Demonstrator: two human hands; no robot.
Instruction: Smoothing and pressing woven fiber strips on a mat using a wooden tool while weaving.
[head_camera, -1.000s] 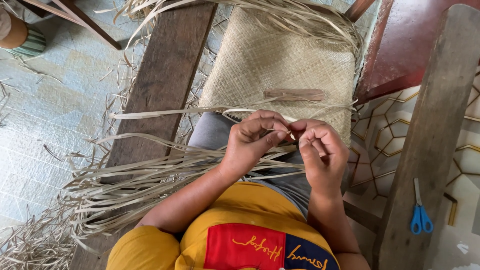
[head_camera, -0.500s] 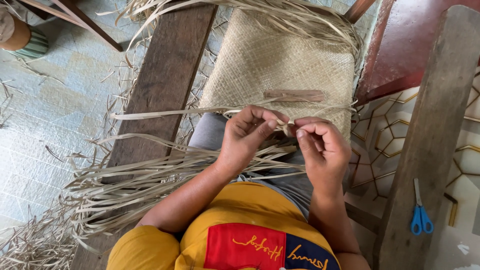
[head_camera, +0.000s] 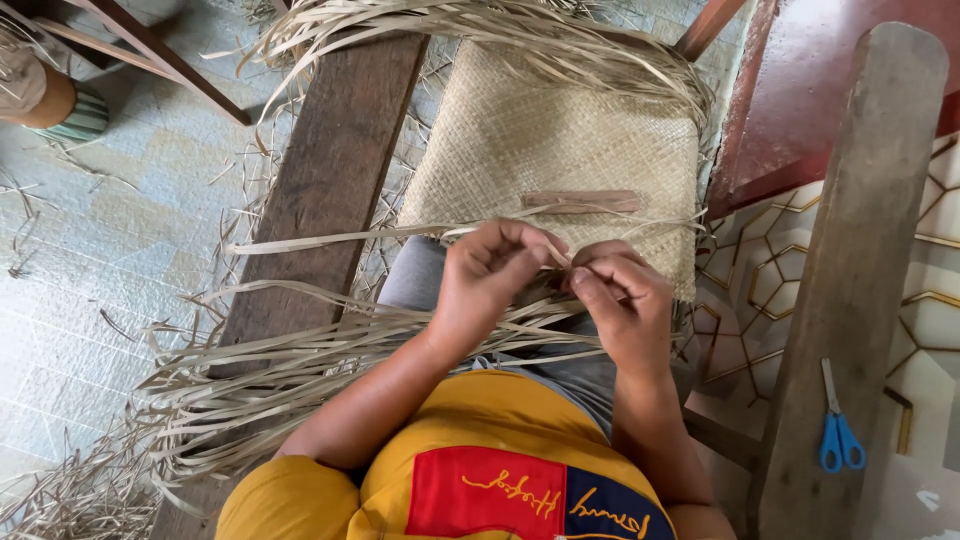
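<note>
A pale woven straw mat (head_camera: 560, 140) lies over my lap, its near edge unfinished. My left hand (head_camera: 490, 275) and my right hand (head_camera: 615, 300) meet at that edge, fingertips pinching thin dried straw strips (head_camera: 330, 340). Long loose strips trail from the edge to the left across my left forearm. One strip (head_camera: 330, 240) stretches flat to the left from my left fingers. A short flat strip piece (head_camera: 580, 200) rests on the mat just beyond my hands.
A dark wooden plank (head_camera: 330, 170) runs under the mat on the left. A second plank (head_camera: 860, 250) on the right carries blue-handled scissors (head_camera: 838, 430). Straw scraps litter the tiled floor (head_camera: 90, 260). A round container (head_camera: 45, 95) stands at top left.
My hands have shifted slightly at the mat's edge, fingers working the strips closer together. The rest stays as it was.
</note>
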